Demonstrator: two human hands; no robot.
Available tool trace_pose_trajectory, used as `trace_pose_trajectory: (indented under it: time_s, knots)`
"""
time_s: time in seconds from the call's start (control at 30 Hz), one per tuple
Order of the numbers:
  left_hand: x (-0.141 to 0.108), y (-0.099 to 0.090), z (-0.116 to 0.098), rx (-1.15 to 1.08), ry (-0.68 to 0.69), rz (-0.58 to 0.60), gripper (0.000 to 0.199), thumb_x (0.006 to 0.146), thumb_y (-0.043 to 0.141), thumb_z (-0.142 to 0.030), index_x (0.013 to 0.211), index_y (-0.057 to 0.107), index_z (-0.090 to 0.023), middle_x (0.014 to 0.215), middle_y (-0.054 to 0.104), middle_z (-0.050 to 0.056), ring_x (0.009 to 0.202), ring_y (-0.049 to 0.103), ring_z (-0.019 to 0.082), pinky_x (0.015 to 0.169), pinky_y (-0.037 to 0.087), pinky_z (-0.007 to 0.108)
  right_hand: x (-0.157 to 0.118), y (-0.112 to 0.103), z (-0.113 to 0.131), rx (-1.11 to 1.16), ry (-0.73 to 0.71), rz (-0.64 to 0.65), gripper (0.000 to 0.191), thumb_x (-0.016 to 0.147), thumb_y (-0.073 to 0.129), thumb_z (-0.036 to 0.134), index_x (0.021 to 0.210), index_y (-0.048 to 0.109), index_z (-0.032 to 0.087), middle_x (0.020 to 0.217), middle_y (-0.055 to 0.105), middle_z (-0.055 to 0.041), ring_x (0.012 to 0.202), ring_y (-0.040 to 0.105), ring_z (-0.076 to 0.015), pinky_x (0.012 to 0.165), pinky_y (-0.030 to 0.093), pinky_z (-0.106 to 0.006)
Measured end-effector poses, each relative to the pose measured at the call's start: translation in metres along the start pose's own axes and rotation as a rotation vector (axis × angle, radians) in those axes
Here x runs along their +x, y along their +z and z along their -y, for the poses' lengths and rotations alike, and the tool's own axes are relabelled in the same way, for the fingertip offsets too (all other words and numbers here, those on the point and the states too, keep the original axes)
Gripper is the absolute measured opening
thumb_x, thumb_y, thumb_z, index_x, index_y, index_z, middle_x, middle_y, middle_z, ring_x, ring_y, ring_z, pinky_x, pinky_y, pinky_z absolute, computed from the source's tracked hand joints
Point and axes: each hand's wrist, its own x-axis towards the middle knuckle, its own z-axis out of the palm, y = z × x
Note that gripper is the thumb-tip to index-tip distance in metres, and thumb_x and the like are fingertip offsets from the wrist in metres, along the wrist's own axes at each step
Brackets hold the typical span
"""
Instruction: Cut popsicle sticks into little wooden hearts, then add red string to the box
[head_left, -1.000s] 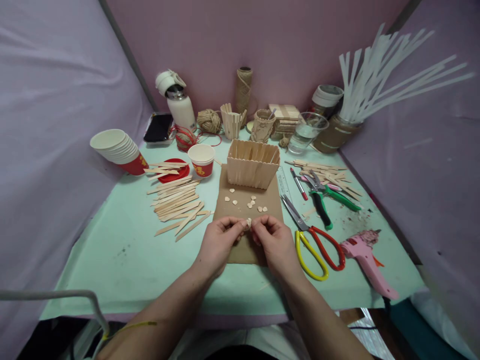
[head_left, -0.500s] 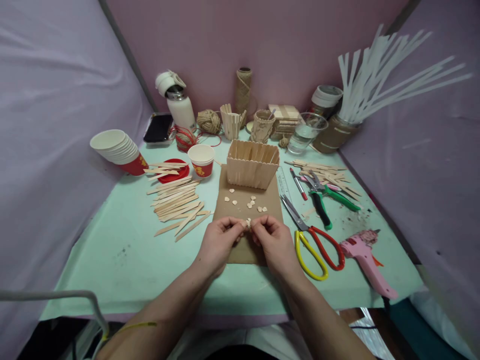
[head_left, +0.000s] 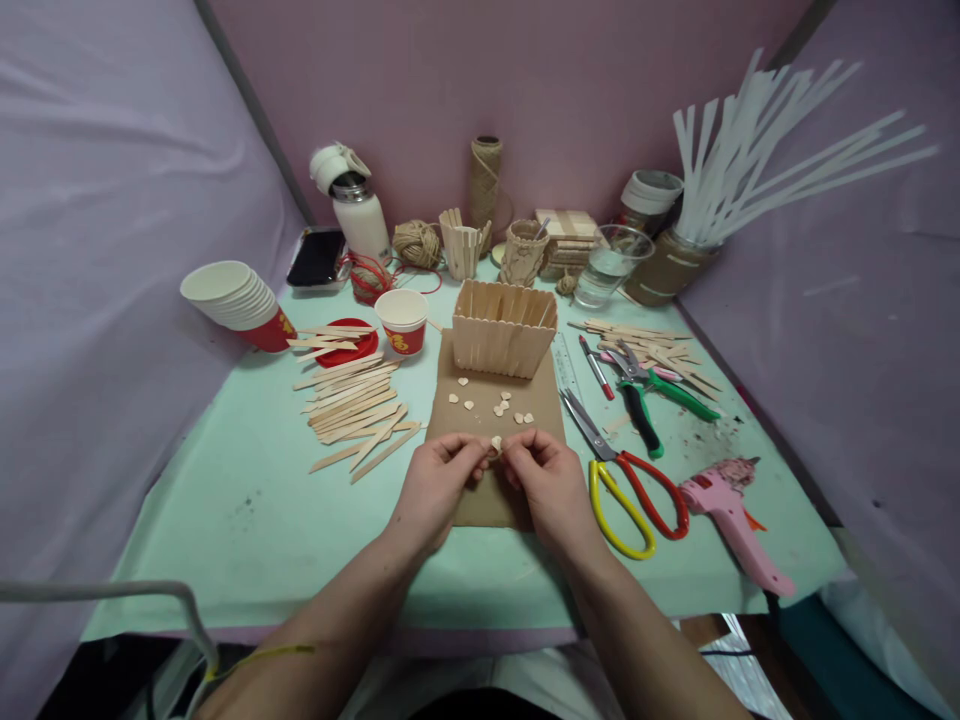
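While both forearms reach in from the near edge, the left hand [head_left: 439, 480] and the right hand [head_left: 546, 475] meet over a brown cardboard sheet [head_left: 487, 508], each with thumb and forefinger drawn narrow around one small wooden chip [head_left: 496, 442] and the other fingers curled under. The chip sits between the fingertips, above the sheet's nearer half; its pale face shows, slightly taller than wide, with its long axis seeming to run away from the person, though it is too small and too covered to tell which end is the point. Just beyond lie loose wooden pieces [head_left: 499, 411], flat, thin and rounded, some resembling hearts, scattered singly and in little clusters. At the sheet's far end stands a craft-stick box [head_left: 491, 345], its ribbed walls flaring toward a scalloped rim, its long side running crosswise and turned slightly. Right of the cardboard, long-bladed scissors [head_left: 589, 425] point away and leftward, their looped handles coated smooth yellow and red, with a pink glue gun [head_left: 731, 525] farther right, nozzle facing away. To the left, flat wooden sticks [head_left: 352, 402] lie roughly parallel, mostly crosswise, near a glossy paper cup [head_left: 405, 325] standing upright. Behind, a coarse twine ball [head_left: 418, 243] rests beside other containers.
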Motion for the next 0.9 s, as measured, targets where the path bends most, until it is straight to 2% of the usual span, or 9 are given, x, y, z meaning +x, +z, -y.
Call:
trace_pose_trajectory:
  time_s: [0.13, 0.6, 0.9]
  knots:
    - [0.001, -0.0018, 0.0017, 0.027, 0.013, 0.001, 0.021, 0.073, 0.069, -0.033, 0.066, 0.066, -0.014, 0.057, 0.056, -0.002, 0.055, 0.044, 0.009, 0.057, 0.033, 0.023, -0.0001, -0.0001, -0.0008, -0.008, -0.003, -0.003, 0.024, 0.074, 0.067, 0.037, 0.064, 0.056, 0.019, 0.051, 0.048, 0.0065, 0.049, 0.04, -0.0097, 0.05, 0.031, -0.023]
    - [0.0012, -0.0032, -0.0001, 0.01, -0.024, -0.005, 0.019, 0.066, 0.075, -0.032, 0.067, 0.068, -0.014, 0.054, 0.054, -0.003, 0.051, 0.041, 0.008, 0.053, 0.03, 0.022, -0.0022, 0.0008, 0.0025, -0.068, -0.027, -0.023, 0.023, 0.072, 0.067, 0.038, 0.063, 0.058, 0.019, 0.051, 0.05, 0.0053, 0.05, 0.042, -0.0106, 0.049, 0.032, -0.023]
    - [0.0017, -0.0047, 0.002, 0.034, -0.015, 0.003, 0.02, 0.069, 0.073, -0.032, 0.069, 0.068, -0.013, 0.055, 0.055, -0.003, 0.051, 0.041, 0.007, 0.052, 0.03, 0.021, -0.0029, 0.0005, 0.0018, -0.081, -0.019, -0.02, 0.023, 0.073, 0.067, 0.038, 0.065, 0.059, 0.018, 0.053, 0.051, 0.005, 0.051, 0.042, -0.0105, 0.049, 0.032, -0.023]
